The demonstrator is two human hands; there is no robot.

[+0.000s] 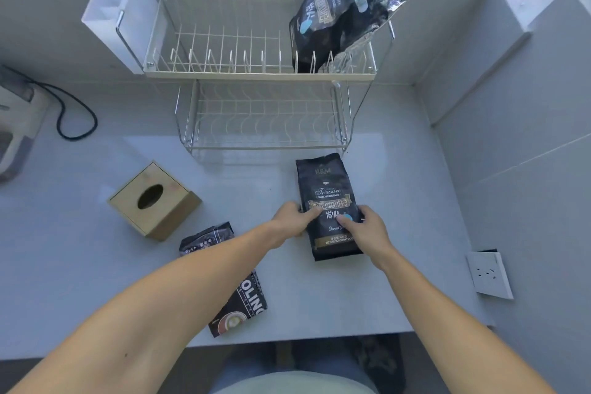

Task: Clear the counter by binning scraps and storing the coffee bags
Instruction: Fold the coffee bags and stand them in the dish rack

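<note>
A black "Treasure Blue Mountain" coffee bag (326, 182) lies flat on the white counter (399, 201), in front of the rack. My left hand (292, 217) grips its left edge and my right hand (367, 227) grips its right edge. A second black coffee bag (246, 304) lies near the counter's front edge, partly hidden under my left forearm. A third, opened coffee bag (323, 16) with a pale blue clip stands tilted at the right end of the upper tier of the two-tier wire dish rack (256, 73).
A wooden tissue box (153, 201) sits left of the bags. A white cutlery holder (112, 13) hangs on the rack's left side. An appliance with a black cord (64, 112) stands at the far left. A wall socket (489, 272) is on the right wall.
</note>
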